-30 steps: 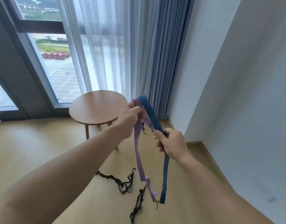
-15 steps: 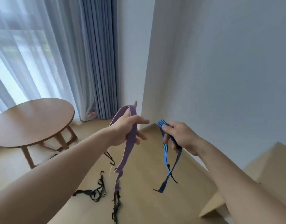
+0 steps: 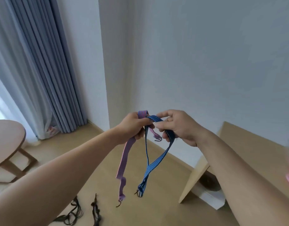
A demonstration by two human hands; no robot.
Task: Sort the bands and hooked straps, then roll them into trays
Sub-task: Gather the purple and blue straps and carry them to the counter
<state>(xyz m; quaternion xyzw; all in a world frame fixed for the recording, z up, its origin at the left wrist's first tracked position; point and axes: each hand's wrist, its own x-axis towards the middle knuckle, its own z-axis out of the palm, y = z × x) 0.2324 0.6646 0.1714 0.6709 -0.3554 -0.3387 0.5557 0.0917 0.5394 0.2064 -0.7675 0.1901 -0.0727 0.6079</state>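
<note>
**Q:** Where are the straps, and which hand has which?

**A:** Both are held up in the air in front of the person, before a white wall corner. The left hand (image 3: pixel 134 128) grips the purple strap (image 3: pixel 125 159), which is folded over the top of the fist. Its long end hangs down toward the floor (image 3: pixel 165 209). A short end with a wire hook pokes out between the hands. The right hand (image 3: pixel 179 128) has its fingers curled round the blue striped strap (image 3: pixel 158 159). That strap drops as a narrow loop, its two runs crossing partway down and ending together.

**Q:** How do they lie from the hands?

**A:** Both hang below the fists with their long axes close to upright. The top of the blue strap bridges the gap between the hands, and its left run passes right by the left fingers. Whether those fingers pinch it too, I cannot tell. The right hand is the nearer holder of the blue one, so I judge it would lead any pulling apart or rolling.

**Q:** What differs from half a second ago?

**A:** Then the hands were well apart, each strap hanging clear of the other. Now the fists are close together and the straps meet at the top. The view has also swung right. The round table (image 3: pixel 8 139) sits at the left edge, and more shows of a leaning wooden board (image 3: pixel 241 154).

**Q:** Anything else?

**A:** Dark straps (image 3: pixel 73 214) lie on the floor below the left arm. No tray is in view.
</note>
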